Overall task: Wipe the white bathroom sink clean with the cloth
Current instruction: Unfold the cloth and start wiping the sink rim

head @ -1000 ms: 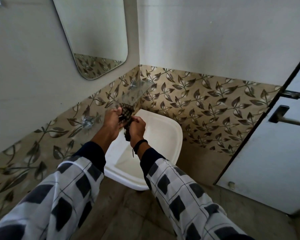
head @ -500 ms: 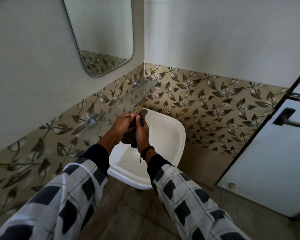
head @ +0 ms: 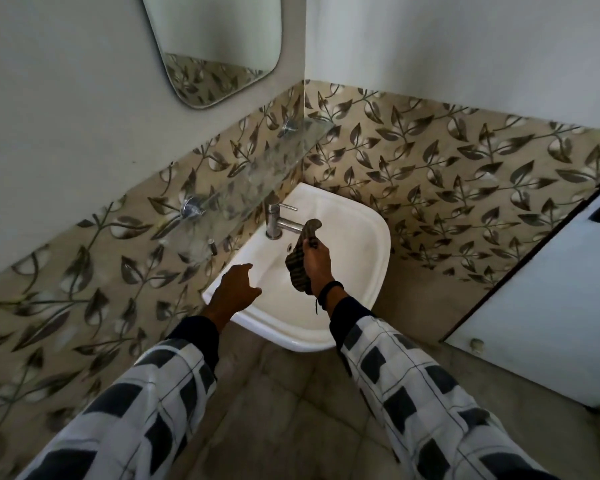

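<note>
The white sink sits in the corner of the room, fixed against leaf-patterned tiles, with a steel tap standing at its back-left edge and the spout reaching out over the basin. The right hand is above the middle of the basin, its fingers curled round a dark checked cloth and gripping it near one end. That short end pokes up past the fingertips and lies just beside the tip of the spout; whether it touches the metal cannot be told. The longer part of the cloth hangs down on the left side of the hand, along the palm and past the wrist, which wears a black band. The cloth appears to hang over the bowl, but whether it meets the white surface is not clear. The left hand is over the near-left rim of the sink, apart from the cloth, its fingers loosely bent and the thumb held out, with nothing in it. Both arms are in white sleeves with dark squares. A glass shelf runs along the left wall above the tap, a mirror hangs higher on that wall, and a pale door stands at the right.
</note>
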`<action>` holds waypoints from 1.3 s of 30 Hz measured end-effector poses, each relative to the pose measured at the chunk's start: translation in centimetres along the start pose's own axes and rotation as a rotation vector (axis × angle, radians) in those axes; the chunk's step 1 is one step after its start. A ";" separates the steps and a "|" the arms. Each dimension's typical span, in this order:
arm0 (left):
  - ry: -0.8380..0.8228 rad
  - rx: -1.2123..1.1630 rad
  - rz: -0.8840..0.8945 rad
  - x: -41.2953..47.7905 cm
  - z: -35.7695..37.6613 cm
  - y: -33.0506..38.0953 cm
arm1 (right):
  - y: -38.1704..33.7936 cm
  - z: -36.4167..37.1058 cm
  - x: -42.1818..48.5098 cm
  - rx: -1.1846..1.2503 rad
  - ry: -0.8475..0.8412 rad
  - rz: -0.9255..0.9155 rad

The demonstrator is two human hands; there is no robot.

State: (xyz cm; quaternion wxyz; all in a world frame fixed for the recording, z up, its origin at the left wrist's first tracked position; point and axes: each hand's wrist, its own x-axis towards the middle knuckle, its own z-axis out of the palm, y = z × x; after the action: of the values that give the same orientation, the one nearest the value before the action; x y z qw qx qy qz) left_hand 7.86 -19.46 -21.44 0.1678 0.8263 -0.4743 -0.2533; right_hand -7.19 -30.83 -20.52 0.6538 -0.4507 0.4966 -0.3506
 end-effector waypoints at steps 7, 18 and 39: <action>-0.141 0.276 -0.001 3.3 1.4 -4.4 | 2.5 0.2 1.9 -0.119 -0.049 0.000; -0.309 0.520 0.090 7.8 1.3 -7.6 | 5.7 2.5 5.7 -0.304 -0.050 -0.056; -0.458 0.545 0.065 9.9 -0.1 -7.9 | 8.1 7.5 10.3 -0.998 0.033 -0.501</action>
State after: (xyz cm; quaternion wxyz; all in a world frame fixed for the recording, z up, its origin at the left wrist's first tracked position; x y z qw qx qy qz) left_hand 17.67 -24.16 -28.03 -0.1616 0.7469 -0.5758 -0.2906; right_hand 2.78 -35.49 -30.82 0.2497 -0.8043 0.4902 -0.2246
